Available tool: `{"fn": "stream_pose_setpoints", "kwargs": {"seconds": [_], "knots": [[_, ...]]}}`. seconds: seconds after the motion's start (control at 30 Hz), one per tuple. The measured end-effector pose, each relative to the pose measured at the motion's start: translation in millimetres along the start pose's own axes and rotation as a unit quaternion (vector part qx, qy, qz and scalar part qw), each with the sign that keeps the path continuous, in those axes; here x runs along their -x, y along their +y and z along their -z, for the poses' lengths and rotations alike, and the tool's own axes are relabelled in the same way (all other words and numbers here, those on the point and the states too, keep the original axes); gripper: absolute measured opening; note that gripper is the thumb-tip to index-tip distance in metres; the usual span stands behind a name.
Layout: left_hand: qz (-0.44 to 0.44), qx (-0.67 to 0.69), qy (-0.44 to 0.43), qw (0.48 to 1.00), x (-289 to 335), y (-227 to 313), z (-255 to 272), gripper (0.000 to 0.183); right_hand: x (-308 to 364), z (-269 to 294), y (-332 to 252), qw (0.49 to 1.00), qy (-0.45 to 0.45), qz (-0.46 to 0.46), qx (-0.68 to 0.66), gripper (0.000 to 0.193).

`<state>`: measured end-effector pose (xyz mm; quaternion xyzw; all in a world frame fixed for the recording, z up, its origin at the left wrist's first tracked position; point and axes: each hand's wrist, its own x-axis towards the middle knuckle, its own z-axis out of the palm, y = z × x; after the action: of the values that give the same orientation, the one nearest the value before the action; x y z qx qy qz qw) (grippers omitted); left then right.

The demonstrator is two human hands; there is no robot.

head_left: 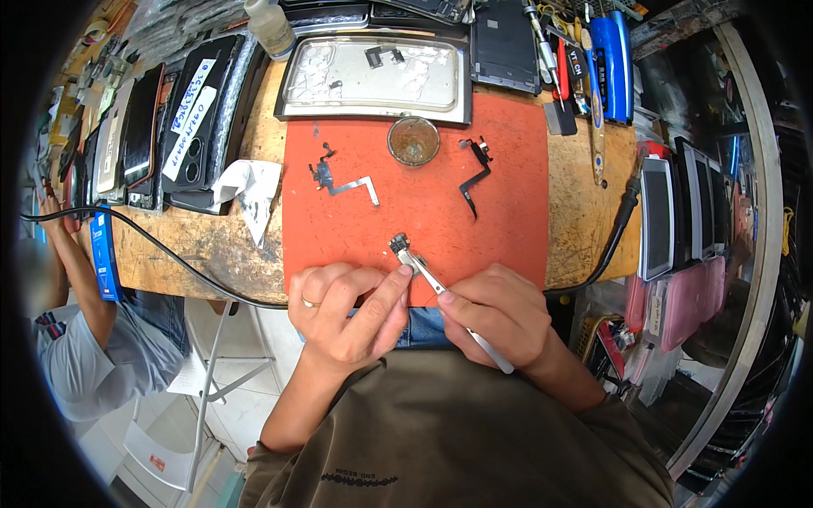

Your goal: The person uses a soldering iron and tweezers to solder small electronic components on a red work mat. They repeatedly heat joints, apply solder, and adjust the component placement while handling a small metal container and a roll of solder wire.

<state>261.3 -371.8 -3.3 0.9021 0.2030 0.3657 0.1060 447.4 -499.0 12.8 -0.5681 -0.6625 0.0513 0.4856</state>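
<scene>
My left hand (pixel 351 313), with a ring on one finger, pinches a small phone part (pixel 400 245) near the mat's front edge; the part has a dark block at its far end and a pale metal piece. My right hand (pixel 506 311) is closed around silver tweezers (pixel 434 278), whose tips touch or nearly touch the part beside my left fingertips. Farther off on the orange-red mat (pixel 517 182) lie a silver-and-black flex cable (pixel 345 181) at left and a black flex cable (pixel 476 176) at right. A small round pot (pixel 413 141) with brownish contents stands between and behind them.
Behind the mat sits a white tray (pixel 373 106) with small parts. Phones (pixel 199 118) stack at left beside a crumpled tissue (pixel 248 190). A black cord (pixel 152 240) crosses the left; a soldering iron handle (pixel 625 207) lies right. Another person's arm (pixel 91 271) shows at far left.
</scene>
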Motion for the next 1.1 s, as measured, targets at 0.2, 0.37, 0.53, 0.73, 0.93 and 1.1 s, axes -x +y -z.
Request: {"fn": "stream_pose_setpoints", "kwargs": {"seconds": [0.2,0.37,0.53,0.73,0.93,1.1], "knots": [[-0.011,-0.002,0.012,1.0,0.3,-1.2,-1.1,0.034,-1.3,-1.6,-0.7,1.0,0.025,0.006,-0.012,0.041],[-0.02,-0.001,0.018,1.0,0.9,-4.5,-4.8,0.032,-4.9,-2.5,3.0,1.0,0.017,0.006,-0.024,0.041],[-0.03,-0.005,0.03,0.999,3.8,-6.8,-7.7,0.032,-6.9,0.1,3.9,1.0,-0.015,0.007,-0.023,0.038],[-0.034,-0.013,0.036,0.999,6.1,-7.3,-8.3,0.033,-6.5,-0.9,3.3,1.0,-0.007,0.002,-0.022,0.038],[-0.033,-0.012,0.03,0.999,6.1,-8.0,-8.1,0.035,-4.6,2.8,2.2,1.0,-0.029,0.013,0.002,0.037],[-0.03,-0.009,0.031,0.999,5.1,-8.0,-7.8,0.036,-3.4,6.8,1.6,0.998,-0.054,0.025,0.027,0.033]]}}
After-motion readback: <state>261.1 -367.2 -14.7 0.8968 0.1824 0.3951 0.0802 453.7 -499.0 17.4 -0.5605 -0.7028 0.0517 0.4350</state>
